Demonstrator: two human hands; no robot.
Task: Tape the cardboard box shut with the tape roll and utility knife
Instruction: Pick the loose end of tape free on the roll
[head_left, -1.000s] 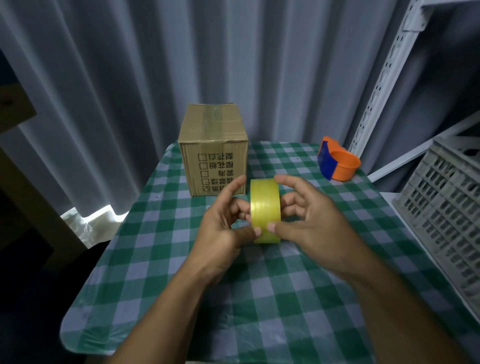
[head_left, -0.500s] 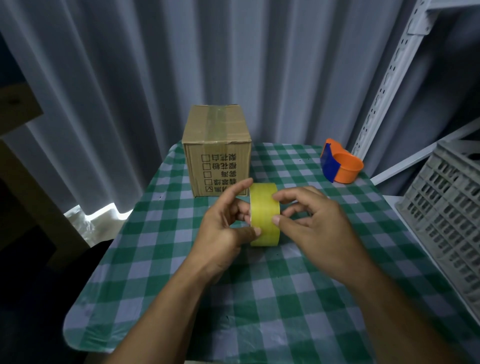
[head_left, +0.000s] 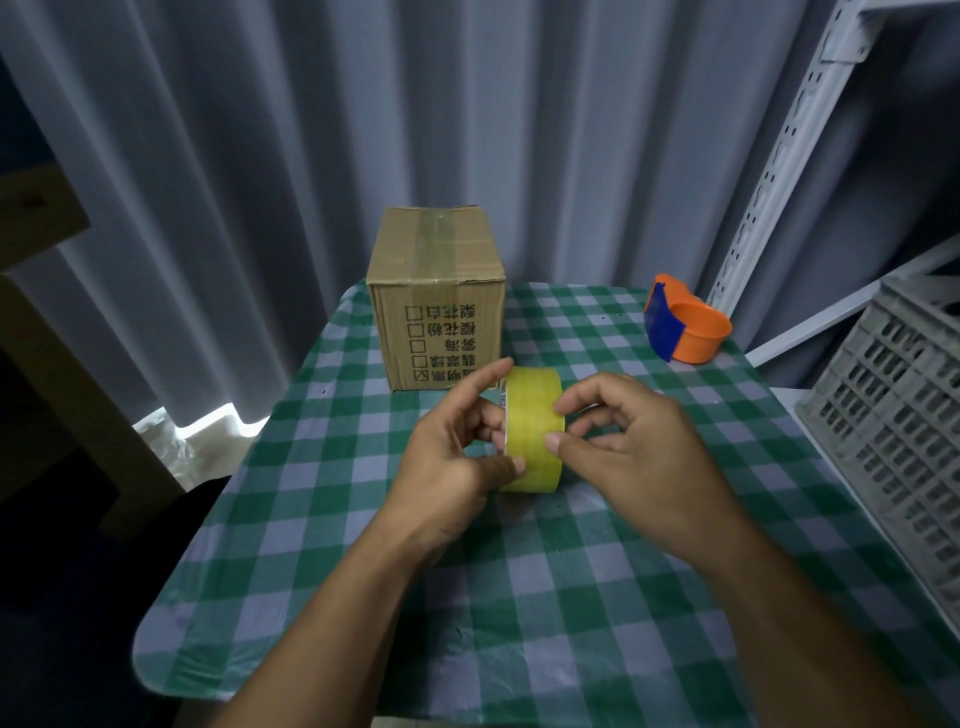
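Grey curtains back your checkered surface (head_left: 519, 597). Your left hand (head_left: 452, 457) has its fingers clamped on the tape roll (head_left: 532, 431); your right hand (head_left: 639, 457) pinches its face. Behind it stands the cardboard box (head_left: 436, 296), flaps closed.

yellow tape roll (head_left: 535, 428) upright on edge, just before closed cardboard box (head_left: 438, 299).
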